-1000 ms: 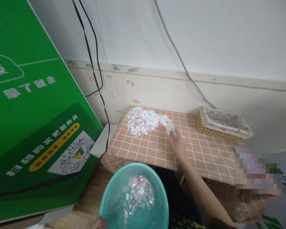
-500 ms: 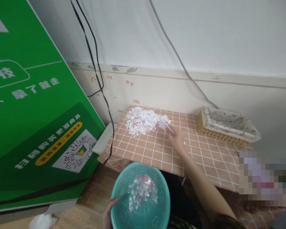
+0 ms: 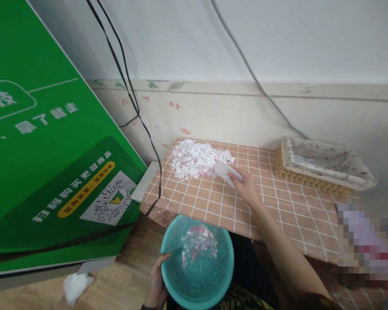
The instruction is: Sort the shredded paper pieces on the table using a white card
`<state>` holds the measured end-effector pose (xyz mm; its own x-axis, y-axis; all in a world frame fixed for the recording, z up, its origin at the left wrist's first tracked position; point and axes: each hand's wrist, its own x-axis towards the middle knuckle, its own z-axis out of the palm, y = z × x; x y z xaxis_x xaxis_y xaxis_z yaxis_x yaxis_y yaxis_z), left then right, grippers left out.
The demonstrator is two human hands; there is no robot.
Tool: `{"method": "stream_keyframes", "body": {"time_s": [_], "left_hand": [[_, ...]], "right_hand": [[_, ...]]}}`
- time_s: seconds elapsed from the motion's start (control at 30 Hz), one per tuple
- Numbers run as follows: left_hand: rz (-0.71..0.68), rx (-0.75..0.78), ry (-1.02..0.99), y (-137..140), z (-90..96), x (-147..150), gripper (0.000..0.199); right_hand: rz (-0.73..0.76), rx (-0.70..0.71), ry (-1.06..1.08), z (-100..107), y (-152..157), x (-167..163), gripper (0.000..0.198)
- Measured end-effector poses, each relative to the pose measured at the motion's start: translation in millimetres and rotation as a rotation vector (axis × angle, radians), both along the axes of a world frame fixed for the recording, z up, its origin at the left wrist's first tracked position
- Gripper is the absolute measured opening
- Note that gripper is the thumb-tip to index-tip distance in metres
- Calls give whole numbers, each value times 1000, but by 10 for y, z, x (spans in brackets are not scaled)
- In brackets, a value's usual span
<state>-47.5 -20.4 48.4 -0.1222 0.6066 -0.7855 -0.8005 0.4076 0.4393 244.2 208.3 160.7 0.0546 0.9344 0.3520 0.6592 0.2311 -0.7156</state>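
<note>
**Paper scraps (image 3: 194,159) on a checked tablecloth (image 3: 194,199), with teal plastic colander (image 3: 197,287)**

Paper scraps: one loose heap, white and pink, at the tablecloth's far left, near the wall (image 3: 213,125). A thin tail trails right.

Right hand (image 3: 245,187): fingers closed on a flat white card (image 3: 224,171), held tilted, its far end at the heap's right side. The forearm crosses the table's front edge.

Left hand (image 3: 157,279): thumb over the colander's left rim, grip closed; the other fingers are mostly hidden. Colander held below the table's front edge; contact with it cannot be told. Inside, shiny white-and-pink pieces (image 3: 199,247).

Surroundings: lined wicker basket (image 3: 310,181), far right of the tablecloth, well apart from the heap. Pixelated item (image 3: 365,241), front right, unidentifiable. Green panel (image 3: 29,163) with QR code (image 3: 111,199), left. Black cord (image 3: 151,144), hanging before the table's left corner: the nearest obstruction on that side. Grey cable (image 3: 245,64), down the wall behind the basket. White plastic bag (image 3: 76,286), on the wood-look floor (image 3: 116,282).
</note>
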Motion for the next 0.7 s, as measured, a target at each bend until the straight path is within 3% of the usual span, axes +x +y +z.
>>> {"method": "stream_keyframes", "body": {"time_s": [0.47, 0.7], "left_hand": [[-35, 1, 31, 113, 23, 104, 9], [-40, -7, 5, 93, -12, 89, 13]], "right_hand": [[113, -44, 58, 51, -64, -2, 38], [4, 26, 37, 96, -140, 4, 36]]}}
